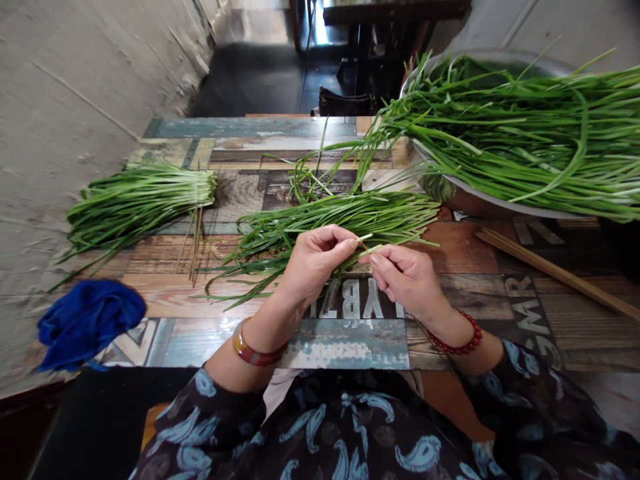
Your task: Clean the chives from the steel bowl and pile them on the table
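Note:
My left hand [317,260] pinches the pale end of a garlic chive stalk [366,237] between thumb and fingertips. Close beside it, my right hand [405,273] is closed on a thin bamboo skewer, mostly hidden by the fingers; its tip shows between the two hands. Another chive stalk [370,251] lies at the right fingertips. Just beyond both hands, a loose pile of garlic chives [340,217] spreads across the table. Further left rests a neat bunch of chives [145,193], with several skewers [197,233] at its cut ends.
At the back right stands a metal basin [475,190] heaped with chives [525,140]. Bamboo sticks [550,267] lie on the right of the patterned table [350,343]. A blue cloth [93,320] sits at the front left, near a wall [90,87].

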The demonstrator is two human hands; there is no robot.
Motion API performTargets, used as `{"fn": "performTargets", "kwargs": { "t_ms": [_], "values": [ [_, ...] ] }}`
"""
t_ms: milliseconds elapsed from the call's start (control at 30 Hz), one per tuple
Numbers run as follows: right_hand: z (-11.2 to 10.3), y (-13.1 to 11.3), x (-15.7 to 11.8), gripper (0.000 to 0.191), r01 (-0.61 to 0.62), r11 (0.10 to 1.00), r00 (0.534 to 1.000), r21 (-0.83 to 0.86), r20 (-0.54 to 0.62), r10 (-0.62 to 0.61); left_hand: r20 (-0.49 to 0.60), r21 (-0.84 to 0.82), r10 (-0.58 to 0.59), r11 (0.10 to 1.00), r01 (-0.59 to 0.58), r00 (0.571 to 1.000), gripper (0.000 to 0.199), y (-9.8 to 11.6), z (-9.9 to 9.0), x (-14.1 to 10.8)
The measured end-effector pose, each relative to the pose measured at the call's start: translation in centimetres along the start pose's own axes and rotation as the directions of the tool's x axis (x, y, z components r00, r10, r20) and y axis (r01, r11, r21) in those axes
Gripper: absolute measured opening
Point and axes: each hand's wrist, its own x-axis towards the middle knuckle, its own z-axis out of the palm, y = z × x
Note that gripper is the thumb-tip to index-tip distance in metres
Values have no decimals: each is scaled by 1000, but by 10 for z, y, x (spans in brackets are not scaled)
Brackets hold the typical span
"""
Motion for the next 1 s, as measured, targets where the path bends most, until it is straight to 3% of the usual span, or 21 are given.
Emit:
{"fn": "performTargets", "kwargs": {
  "t_ms": [633, 1000],
  "values": [
    [4, 4, 0, 26, -27, 997, 999, 78, -45, 30, 47, 218, 155, 962, -161, 987, 11, -1, 2, 0],
    [0, 9, 3, 26, -34, 994, 999, 108, 15, 32, 142, 143, 94, 983, -114, 985, 14, 2, 1, 0]
  ]
}}
